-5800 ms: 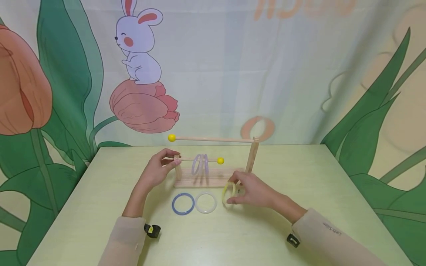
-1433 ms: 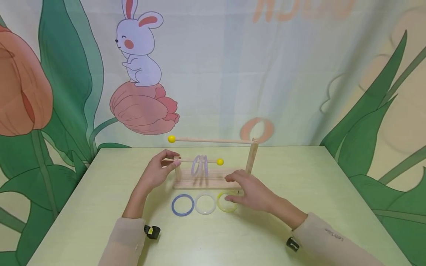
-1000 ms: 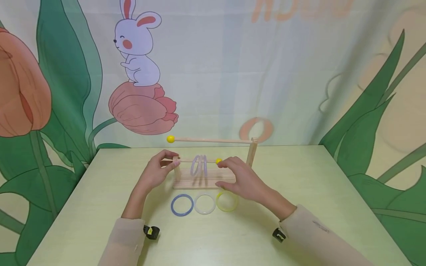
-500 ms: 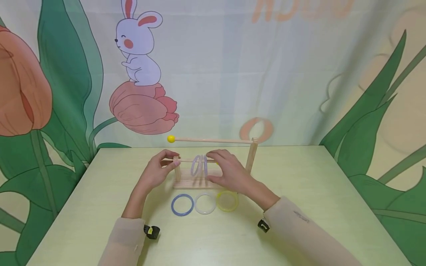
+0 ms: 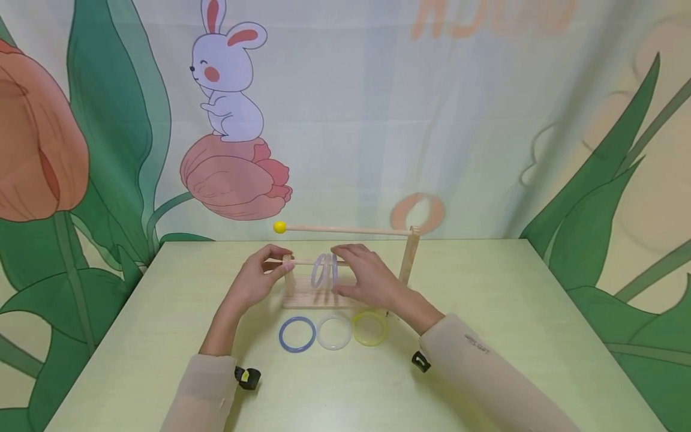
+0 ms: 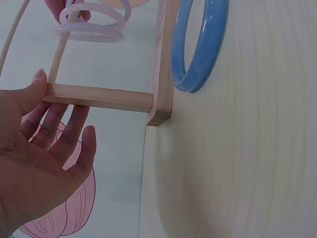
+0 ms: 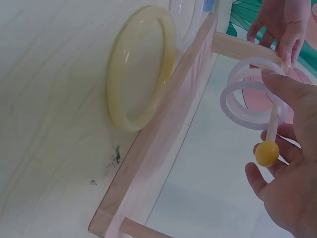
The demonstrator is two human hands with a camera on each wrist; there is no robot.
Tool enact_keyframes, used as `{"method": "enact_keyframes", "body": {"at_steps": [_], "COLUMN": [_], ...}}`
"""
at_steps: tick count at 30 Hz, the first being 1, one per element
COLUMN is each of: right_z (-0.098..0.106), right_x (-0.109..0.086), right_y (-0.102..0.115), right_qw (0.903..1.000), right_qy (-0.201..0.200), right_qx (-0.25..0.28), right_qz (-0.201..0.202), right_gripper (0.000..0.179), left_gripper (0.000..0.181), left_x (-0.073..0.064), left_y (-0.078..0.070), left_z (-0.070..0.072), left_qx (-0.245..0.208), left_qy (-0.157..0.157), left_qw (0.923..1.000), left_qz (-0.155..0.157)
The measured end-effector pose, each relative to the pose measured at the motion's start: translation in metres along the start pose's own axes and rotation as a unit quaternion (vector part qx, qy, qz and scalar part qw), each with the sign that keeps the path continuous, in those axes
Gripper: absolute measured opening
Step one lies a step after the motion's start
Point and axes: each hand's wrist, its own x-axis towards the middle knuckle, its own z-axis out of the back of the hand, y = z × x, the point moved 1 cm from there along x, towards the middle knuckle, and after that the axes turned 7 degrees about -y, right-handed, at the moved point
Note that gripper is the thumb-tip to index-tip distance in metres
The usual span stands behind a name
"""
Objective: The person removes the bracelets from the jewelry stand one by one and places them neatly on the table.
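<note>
A wooden bangle stand (image 5: 302, 302) has two posts, each bearing a rod tipped with a yellow ball. My left hand (image 5: 254, 279) grips the top of the short post (image 6: 101, 97), thumb on one side and fingers on the other. Pale lavender bangles (image 5: 318, 273) hang on the lower rod; their overlap hides the exact number. With thumb and fingertips, my right hand (image 5: 375, 277) pinches the rightmost lavender bangle (image 7: 229, 106). The lower rod's yellow ball (image 7: 267, 153) sits inside the curve of that hand, hidden in the head view.
In front of the stand lie a blue bangle (image 5: 297, 349), a whitish bangle (image 5: 333, 348) and a yellow bangle (image 5: 369, 344), side by side on the table (image 5: 335, 396). Above runs the longer upper rod (image 5: 345, 230), fixed to the tall post (image 5: 409, 259). A printed curtain (image 5: 345, 120) hangs behind.
The yellow bangle, earlier in my right hand, has been laid on the table. That hand has since moved up and left to the rightmost lavender bangle. My left hand stays on the post.
</note>
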Motion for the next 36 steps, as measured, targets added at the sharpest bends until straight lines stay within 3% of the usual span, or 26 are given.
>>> {"method": "enact_keyframes", "body": {"at_steps": [22,36], "right_z": [-0.004,0.008], "right_x": [-0.001,-0.012], "right_y": [-0.001,-0.016], "right_qw": [0.9992,0.9982], "right_qy": [-0.015,-0.035], "right_qx": [0.034,0.04], "right_qz": [-0.016,-0.028], "right_gripper": [0.066,0.063], "left_gripper": [0.037,0.038], "left_x": [0.0,-0.001], "left_y": [-0.002,0.0], "left_z": [0.0,0.0], "left_qx": [0.001,0.004], "left_qy": [-0.001,0.0], "left_qw": [0.9999,1.0], "left_qz": [0.01,0.006]}}
